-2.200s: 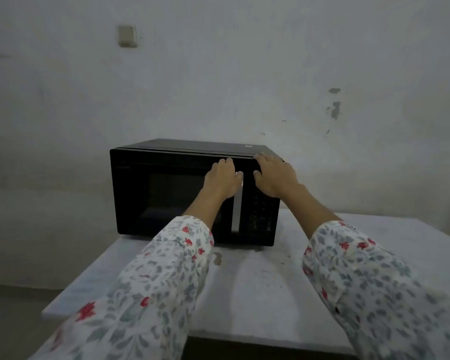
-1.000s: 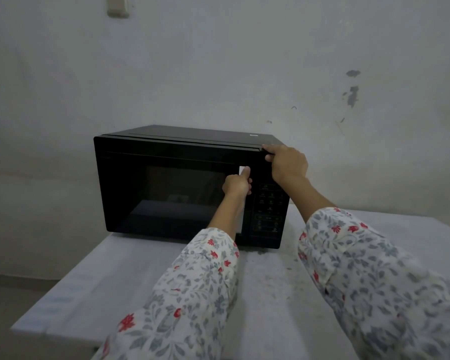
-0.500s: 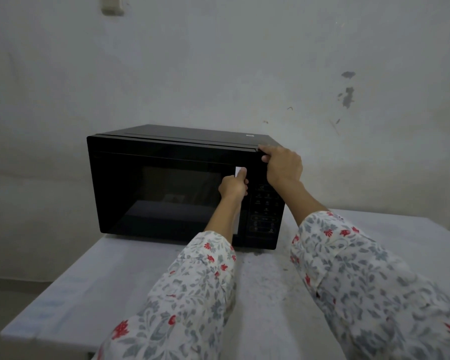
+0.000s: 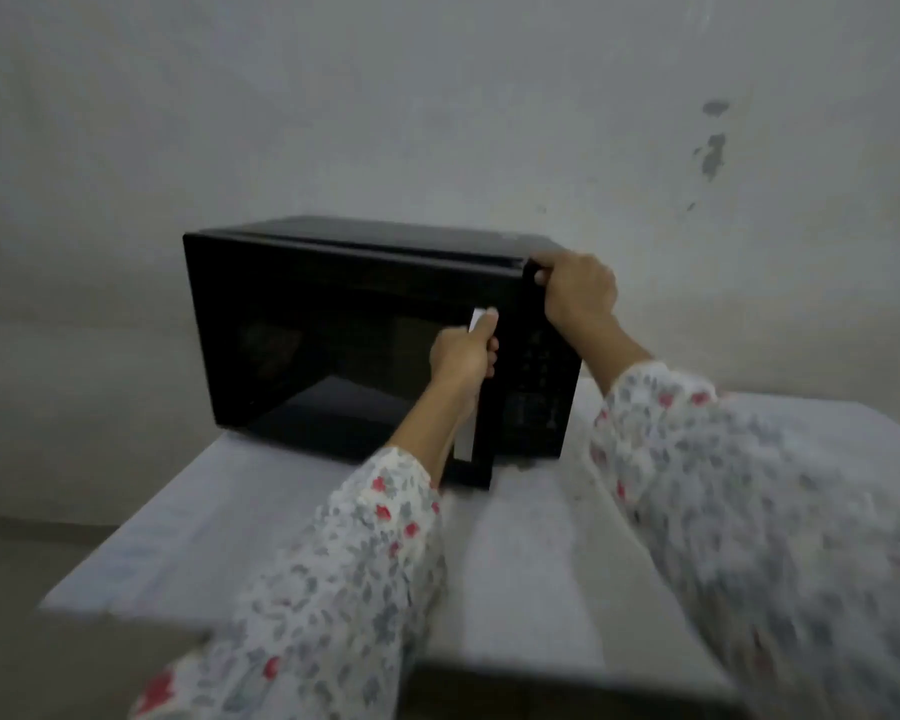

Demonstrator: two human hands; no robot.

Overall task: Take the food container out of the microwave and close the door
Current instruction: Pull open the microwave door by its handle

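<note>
A black microwave [image 4: 333, 262] stands on a white table [image 4: 531, 553] against the wall. Its dark glass door [image 4: 323, 356] is swung slightly out at the right side, hinged on the left. My left hand [image 4: 463, 356] is closed around the door's white vertical handle [image 4: 466, 444]. My right hand [image 4: 578, 293] grips the microwave's top right front corner, above the control panel [image 4: 539, 387]. The food container is not visible through the dark door.
A plain grey wall with chipped paint marks [image 4: 710, 153] rises behind the microwave. The table's front edge [image 4: 141, 610] runs near the bottom, with bare tabletop in front of and to the right of the microwave. Floor lies at left.
My left hand closed on the handle and has pulled the door's right edge out from the body. My right hand stays on the top corner. The view shifted and blurred.
</note>
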